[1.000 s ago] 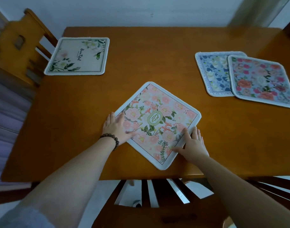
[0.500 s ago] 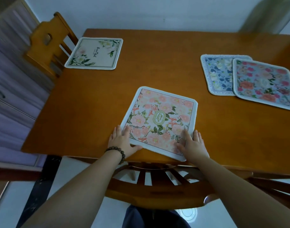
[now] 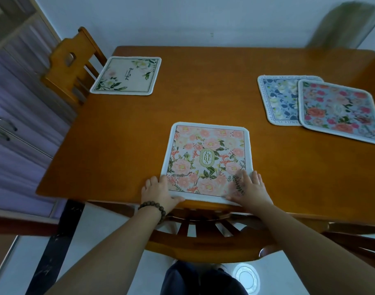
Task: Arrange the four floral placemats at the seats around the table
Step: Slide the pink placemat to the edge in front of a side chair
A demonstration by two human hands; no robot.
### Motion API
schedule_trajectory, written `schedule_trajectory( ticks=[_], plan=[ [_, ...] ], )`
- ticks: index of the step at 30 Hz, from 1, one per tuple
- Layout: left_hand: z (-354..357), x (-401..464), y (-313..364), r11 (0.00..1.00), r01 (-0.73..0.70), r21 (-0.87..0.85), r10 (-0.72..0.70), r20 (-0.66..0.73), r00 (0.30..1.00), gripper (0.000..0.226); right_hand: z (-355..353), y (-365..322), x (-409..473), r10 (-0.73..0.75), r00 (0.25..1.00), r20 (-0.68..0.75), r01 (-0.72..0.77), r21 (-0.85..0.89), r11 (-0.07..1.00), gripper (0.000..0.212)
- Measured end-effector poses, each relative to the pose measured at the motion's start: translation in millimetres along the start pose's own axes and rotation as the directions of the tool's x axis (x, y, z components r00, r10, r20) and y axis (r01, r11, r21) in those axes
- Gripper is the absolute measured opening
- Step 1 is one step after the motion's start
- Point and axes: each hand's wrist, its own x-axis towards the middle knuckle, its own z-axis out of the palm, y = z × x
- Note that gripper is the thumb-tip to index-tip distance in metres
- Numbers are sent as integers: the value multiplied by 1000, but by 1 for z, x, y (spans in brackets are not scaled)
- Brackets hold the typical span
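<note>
Now squared to the table edge (image 3: 118, 196), pink placemat (image 3: 208, 160) lies flat.

The pink mat (image 3: 208, 160) is showing the word "GARDEN" in green capitals, stacked in two columns inside a gold oval at its centre. The cream mat (image 3: 127, 75) is carrying a black script word, seemingly "Beautiful", with smaller illegible print beneath. The blue mat (image 3: 278, 99) is bearing capital lettering along its border, too blurred to read fully.
</note>
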Motion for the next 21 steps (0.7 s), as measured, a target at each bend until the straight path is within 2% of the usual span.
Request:
schedule_trajectory(
  ticks=[3, 5, 9, 15, 21],
  plan=[
    [1, 4, -3, 999, -2, -51, 7, 90, 996, 123, 3, 1, -3, 51, 999, 20, -49, -66, 997, 129],
    [3, 6, -1, 999, -32, -42, 37, 145, 989, 129, 6, 0, -5, 52, 998, 38, -47, -109, 993, 133],
    [6, 8, 3, 997, -63, -44, 69, 149, 986, 127, 9, -1, -8, 19, 999, 50, -11, -160, 987, 135],
    [5, 4, 0, 995, -62, -74, 70, 120, 990, 122, 15, -2, -7, -30, 999, -12, 28, -134, 991, 121],
    [1, 1, -2, 998, -54, -14, 54, 58, 997, 116, 19, -4, -8, -39, 999, -23, 35, -155, 987, 120]
  ],
)
